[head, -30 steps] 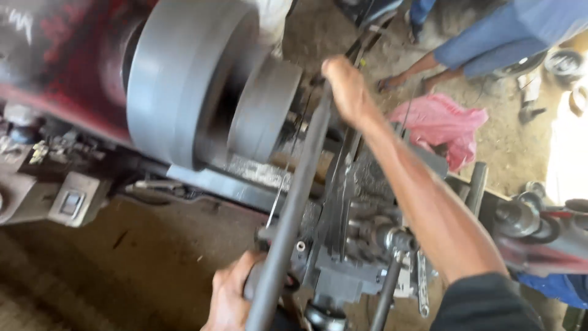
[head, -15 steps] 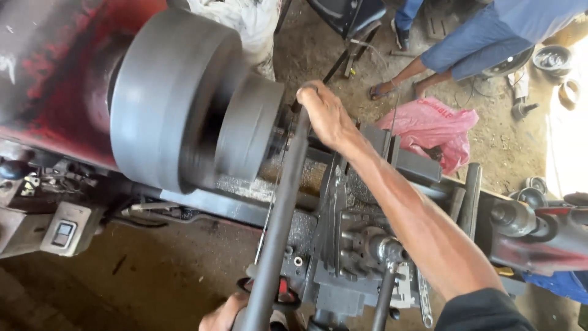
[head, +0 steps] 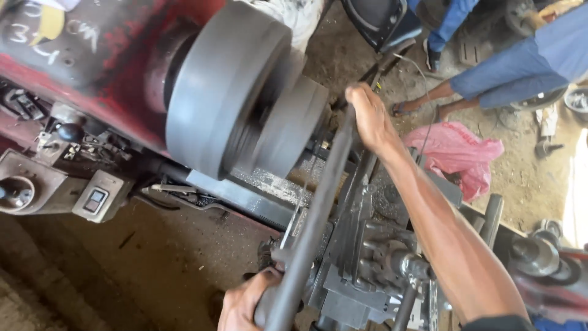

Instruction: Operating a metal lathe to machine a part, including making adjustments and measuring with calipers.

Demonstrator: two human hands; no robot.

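Both of my hands are wrapped around one long dark steel bar (head: 318, 202) that runs from the bottom centre of the frame up toward the middle. My left hand (head: 248, 303), at the bottom edge, is closed around the bar's near end; my right hand (head: 367, 116), just right of upper centre, is curled over its far end with the arm stretched out along it. The bar lies over the greasy carriage (head: 361, 270) of a lathe, its far end close beside the big grey chuck (head: 239, 92) that fills the upper middle of the frame.

I judge the main risk to be the bar's far end, and my right fingers with it, sitting so near the chuck: if the bar slips on the oily metal or the chuck turns, the hand could be pinched or thrown. I cannot tell whether the chuck is turning. A loose grip at the near end would let the bar drop onto the carriage.

Below the red machine body (head: 92, 73) at upper left is a bare dirt floor (head: 135, 270). A pink cloth (head: 459, 153) lies at right, and another person in blue (head: 520, 67) is at the upper right corner, well apart.
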